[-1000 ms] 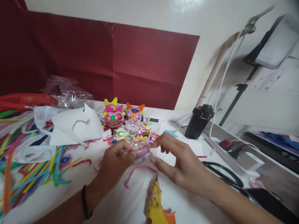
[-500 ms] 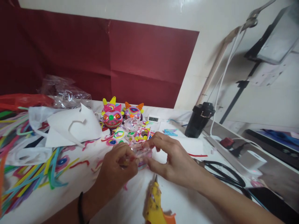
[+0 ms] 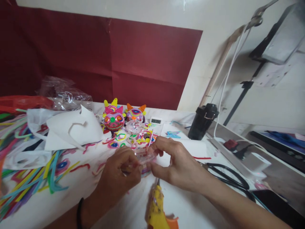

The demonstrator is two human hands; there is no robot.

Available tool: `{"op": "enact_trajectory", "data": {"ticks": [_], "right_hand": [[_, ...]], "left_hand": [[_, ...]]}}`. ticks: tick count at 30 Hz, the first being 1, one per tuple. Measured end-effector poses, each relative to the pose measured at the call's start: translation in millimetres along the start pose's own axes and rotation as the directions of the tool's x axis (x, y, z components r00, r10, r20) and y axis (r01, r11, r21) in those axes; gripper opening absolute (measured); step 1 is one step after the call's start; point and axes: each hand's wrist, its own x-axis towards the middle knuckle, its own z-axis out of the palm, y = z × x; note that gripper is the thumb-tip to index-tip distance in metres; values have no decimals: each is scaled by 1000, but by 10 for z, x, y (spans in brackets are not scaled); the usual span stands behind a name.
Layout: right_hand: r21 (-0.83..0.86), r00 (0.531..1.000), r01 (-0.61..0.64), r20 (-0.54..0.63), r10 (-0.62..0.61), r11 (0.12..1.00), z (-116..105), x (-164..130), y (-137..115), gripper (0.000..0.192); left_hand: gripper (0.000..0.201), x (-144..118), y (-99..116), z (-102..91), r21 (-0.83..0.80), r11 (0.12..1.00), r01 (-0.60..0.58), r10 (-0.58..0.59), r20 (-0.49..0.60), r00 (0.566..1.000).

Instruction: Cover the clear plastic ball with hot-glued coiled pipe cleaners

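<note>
Between my two hands is a clear plastic piece with pink and bluish colour at its lower edge; its full shape is hidden by my fingers. My left hand is closed, its thumb and fingers pinching the piece's left side. On the other side my right hand grips it with curled fingers above and the thumb below. A thin pale pink strip stands up by the right fingertips. Just below the hands lies a yellow glue gun, its nozzle pointing towards the piece.
Colourful animal-face ornaments stand at the back beside a small digital timer. Fuzzy craft strips and cut white paper lie left. To the right are a black bottle, black-handled scissors and a phone.
A thin pale pink strip now shows upright near my right fingertips. The clear piece has turned slightly between my hands, which stay almost in place.
</note>
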Motion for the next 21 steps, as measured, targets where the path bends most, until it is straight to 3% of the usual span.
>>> {"op": "enact_trajectory", "data": {"ticks": [5, 9, 14, 21], "right_hand": [[-16, 1000, 15, 20, -15, 1000, -4, 0, -35, 20], [-6, 1000, 23, 15, -23, 1000, -11, 12, -38, 19], [206, 992, -86, 105, 65, 975, -17, 12, 56, 23], [421, 980, -180, 149, 128, 889, -4, 32, 130, 21]], "left_hand": [[15, 5, 19, -5, -23, 1000, 10, -9, 49, 999], [17, 41, 28, -12, -68, 992, 110, -102, 100, 990], [18, 58, -38, -32, -195, 940, 279, -228, 247, 942], [19, 69, -26, -68, -419, 819, 392, -243, 366, 898]]}}
